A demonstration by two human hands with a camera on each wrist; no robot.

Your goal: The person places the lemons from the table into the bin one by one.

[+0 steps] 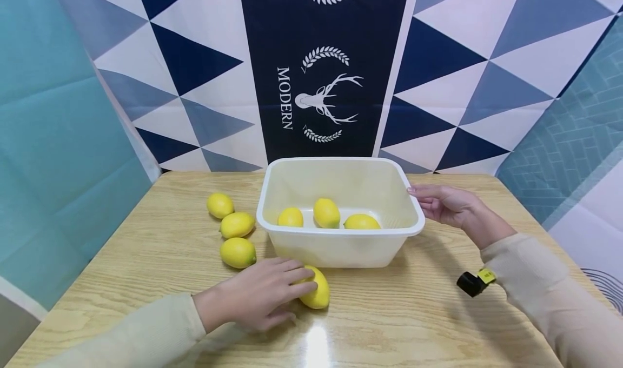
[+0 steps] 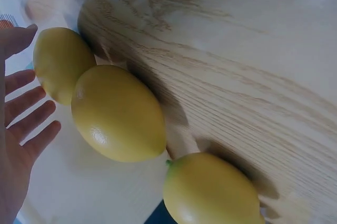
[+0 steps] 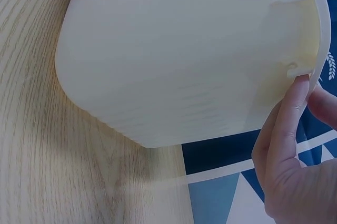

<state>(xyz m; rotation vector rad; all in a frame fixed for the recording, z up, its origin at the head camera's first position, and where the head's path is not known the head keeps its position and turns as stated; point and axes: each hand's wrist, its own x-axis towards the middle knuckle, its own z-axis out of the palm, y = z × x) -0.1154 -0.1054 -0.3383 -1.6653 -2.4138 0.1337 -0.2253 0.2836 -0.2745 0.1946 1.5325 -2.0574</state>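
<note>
My left hand (image 1: 263, 294) reaches over a yellow lemon (image 1: 318, 292) on the table in front of a white plastic bin (image 1: 336, 249). Its fingers overlap the lemon's left side, with the thumb apart. In the left wrist view the fingers (image 2: 32, 121) are spread and fairly straight, their tips close beside a lemon (image 2: 62, 65). At the bin's right end, my right hand (image 1: 450, 206) pinches the rim (image 3: 322, 29) between thumb and fingers. Three lemons, one of them a middle lemon (image 1: 326, 213), lie inside the bin.
Left of the bin, three more lemons lie in a row: a far lemon (image 1: 220, 205), a middle one (image 1: 237, 225) and a near one (image 1: 238, 252). The wooden table (image 1: 389, 325) ends at a patterned cloth backdrop (image 1: 204, 76) behind the bin.
</note>
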